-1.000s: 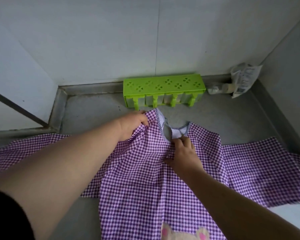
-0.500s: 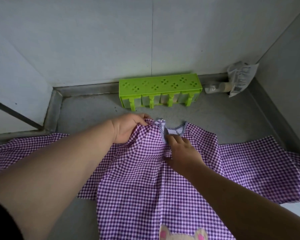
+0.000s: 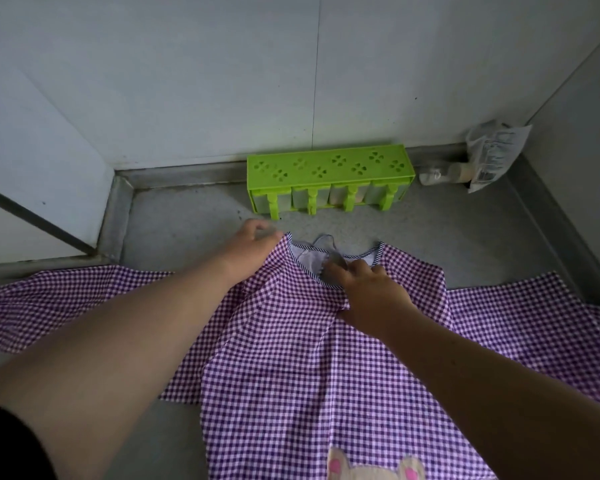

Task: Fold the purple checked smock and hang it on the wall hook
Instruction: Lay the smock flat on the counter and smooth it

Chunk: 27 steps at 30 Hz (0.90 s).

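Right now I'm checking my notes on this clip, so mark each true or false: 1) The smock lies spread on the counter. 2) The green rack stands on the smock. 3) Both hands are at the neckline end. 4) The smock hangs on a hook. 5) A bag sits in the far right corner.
1) True: the smock lies spread on the counter.
2) False: the green rack stands behind it, against the wall, apart from the cloth.
3) True: the left hand and right hand are both there.
4) False: it lies flat; no hook shows.
5) True: the bag sits there.
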{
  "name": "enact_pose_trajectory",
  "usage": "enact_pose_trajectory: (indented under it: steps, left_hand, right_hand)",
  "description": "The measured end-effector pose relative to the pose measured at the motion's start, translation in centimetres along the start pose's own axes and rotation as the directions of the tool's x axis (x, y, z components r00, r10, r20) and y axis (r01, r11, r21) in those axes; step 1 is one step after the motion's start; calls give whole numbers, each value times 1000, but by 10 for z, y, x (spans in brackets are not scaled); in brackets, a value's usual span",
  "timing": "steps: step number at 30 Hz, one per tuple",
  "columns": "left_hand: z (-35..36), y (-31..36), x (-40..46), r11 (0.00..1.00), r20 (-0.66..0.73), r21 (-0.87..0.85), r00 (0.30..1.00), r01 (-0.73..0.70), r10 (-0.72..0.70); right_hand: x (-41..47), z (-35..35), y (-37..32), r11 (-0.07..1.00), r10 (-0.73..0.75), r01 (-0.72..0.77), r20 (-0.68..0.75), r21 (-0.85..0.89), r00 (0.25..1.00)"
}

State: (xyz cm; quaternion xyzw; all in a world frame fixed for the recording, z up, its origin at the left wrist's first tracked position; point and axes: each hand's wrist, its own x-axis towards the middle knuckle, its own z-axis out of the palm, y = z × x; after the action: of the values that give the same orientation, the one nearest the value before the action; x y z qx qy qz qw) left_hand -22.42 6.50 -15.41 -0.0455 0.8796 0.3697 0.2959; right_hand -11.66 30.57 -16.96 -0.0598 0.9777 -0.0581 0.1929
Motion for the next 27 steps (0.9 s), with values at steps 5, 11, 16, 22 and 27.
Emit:
enact_pose_trajectory:
  steps: [5, 11, 16, 22, 27]
  left_hand:
    - [-22, -46, -15, 946, 105, 323, 994, -32, -2]
    - [-47, -96, -35, 702, 189, 699, 982, -133, -2]
    - [-68, -123, -41, 687, 130, 724, 991, -69, -38]
    - [-98, -137, -38, 742, -41, 629, 963, 231, -266]
    - [-94, -134, -57, 698, -299, 643, 942, 315, -150]
  right_hand:
    - [13, -3, -3, 992, -52, 62, 90, -108, 995]
    - [22, -5, -7, 987, -32, 51, 124, -155, 992]
    - [26, -7, -6, 981, -26, 57, 165, -184, 986]
    - [26, -6, -18, 972, -11, 46, 151, -231, 988]
    - [30, -13, -27, 981, 9, 21, 149, -195, 989]
